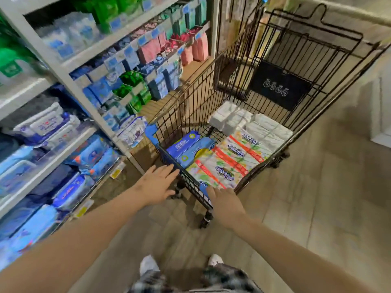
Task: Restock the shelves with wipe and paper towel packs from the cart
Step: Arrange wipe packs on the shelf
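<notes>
A black wire cart (191,106) with a blue near rim stands in front of me. Inside lie blue wipe packs (186,148), floral paper towel packs with red bands (227,159) and white packs (249,121) at the far end. My left hand (158,182) is stretched out flat, fingers straight, just short of the cart's near rim. My right hand (224,203) reaches to the same rim, fingers spread over the edge by the floral packs; neither hand holds anything.
White shelves (69,144) on my left carry blue and white wipe packs (42,125), with green and pink packs higher up. A black sign (279,87) hangs on the cart's far end. Tiled floor runs to the right.
</notes>
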